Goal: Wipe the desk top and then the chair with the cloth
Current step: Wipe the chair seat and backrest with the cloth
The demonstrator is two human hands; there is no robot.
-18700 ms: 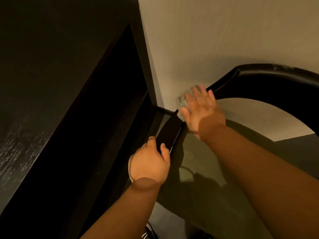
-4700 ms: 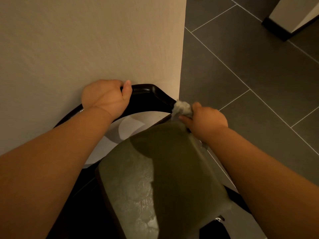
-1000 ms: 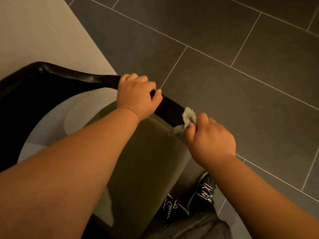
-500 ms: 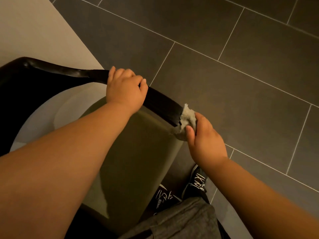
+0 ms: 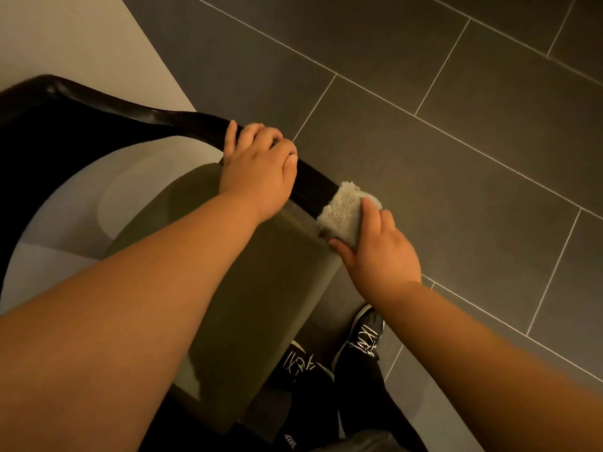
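The chair has a curved glossy black back and arm rail (image 5: 137,115) and an olive-green seat cushion (image 5: 261,288). My left hand (image 5: 257,171) grips the black rail from above, fingers curled over it. Just to its right, my right hand (image 5: 375,252) holds the folded grey cloth (image 5: 342,213) and presses it against the lower end of the rail, where the rail meets the seat's corner. The desk is out of view.
A pale wall (image 5: 81,44) stands behind the chair at upper left. Dark grey floor tiles (image 5: 440,93) with light grout fill the right side. My black shoes (image 5: 362,340) stand on the floor just below the seat's right edge.
The cloth has turned so its flat face now covers the rail's end, with my right hand a little lower. My left hand stays gripping the rail.
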